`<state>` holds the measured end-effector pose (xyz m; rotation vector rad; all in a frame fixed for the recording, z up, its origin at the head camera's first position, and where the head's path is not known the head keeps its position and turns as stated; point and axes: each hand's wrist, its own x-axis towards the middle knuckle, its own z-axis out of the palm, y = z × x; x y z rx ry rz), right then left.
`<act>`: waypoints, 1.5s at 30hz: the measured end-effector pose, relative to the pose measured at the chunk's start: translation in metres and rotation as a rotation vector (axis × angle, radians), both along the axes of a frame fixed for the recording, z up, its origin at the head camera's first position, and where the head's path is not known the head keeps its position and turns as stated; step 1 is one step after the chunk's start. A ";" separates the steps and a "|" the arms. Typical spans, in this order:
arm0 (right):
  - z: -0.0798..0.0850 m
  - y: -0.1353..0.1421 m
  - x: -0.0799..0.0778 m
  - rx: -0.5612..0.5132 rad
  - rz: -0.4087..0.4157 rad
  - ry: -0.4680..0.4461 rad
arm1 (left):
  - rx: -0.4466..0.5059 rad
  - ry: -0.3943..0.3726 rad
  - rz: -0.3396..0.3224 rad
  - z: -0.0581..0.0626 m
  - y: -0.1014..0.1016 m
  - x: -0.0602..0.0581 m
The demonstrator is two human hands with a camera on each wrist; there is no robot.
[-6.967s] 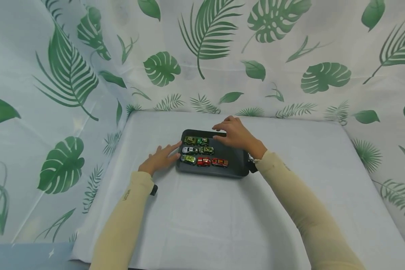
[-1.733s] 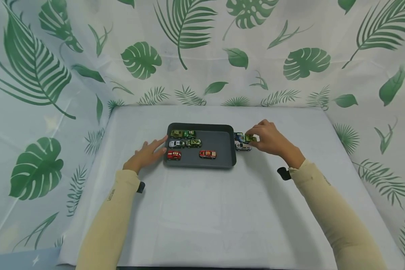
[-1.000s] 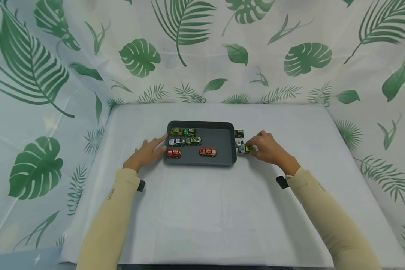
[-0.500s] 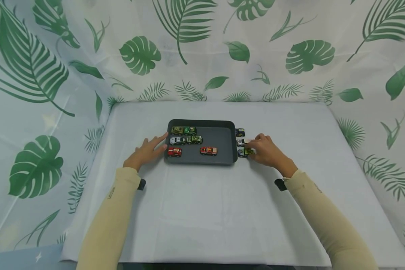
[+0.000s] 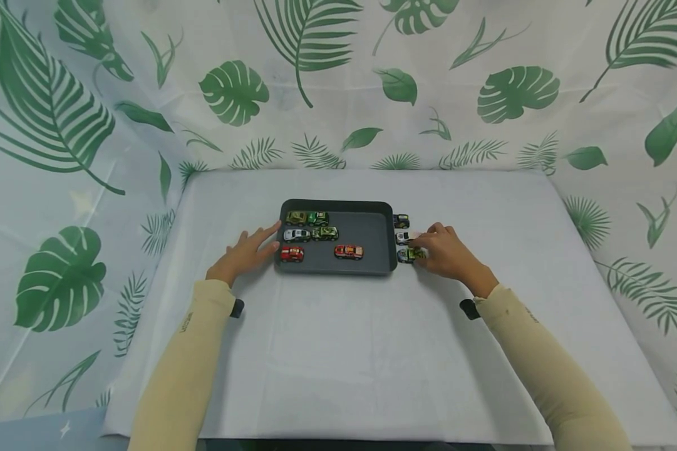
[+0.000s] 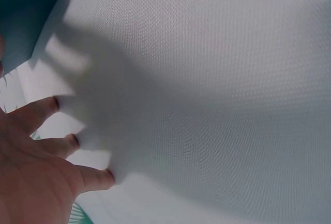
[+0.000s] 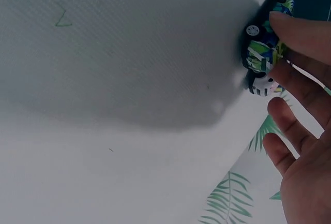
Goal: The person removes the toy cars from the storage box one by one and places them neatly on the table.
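Just right of the tray (image 5: 369, 232), the right hand (image 5: 446, 255) pinches a patterned car (image 5: 407, 255), as far as I can see. The left hand (image 5: 244, 257), spread wide, touches the tray's left edge. Aligning that car seems the step; the next move probably calls for gentle release.

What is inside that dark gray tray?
In the tray sit an olive car, a green car, a silver car, a camouflage car, a red car and an orange-red car. Whatever lies directly beneath them is covered.
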<state>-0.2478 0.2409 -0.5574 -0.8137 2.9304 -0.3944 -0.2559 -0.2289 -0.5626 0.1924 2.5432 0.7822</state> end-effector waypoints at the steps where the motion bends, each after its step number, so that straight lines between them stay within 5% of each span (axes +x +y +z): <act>1: 0.001 0.000 0.000 -0.001 0.002 0.006 | 0.000 0.000 0.000 0.000 0.000 0.000; 26: 0.032 0.002 -0.014 -0.118 -0.018 0.085 | 0.042 0.002 0.003 0.001 -0.008 0.003; 45: 0.066 -0.025 -0.048 -0.149 0.041 0.122 | 0.040 0.010 0.005 -0.008 -0.005 -0.001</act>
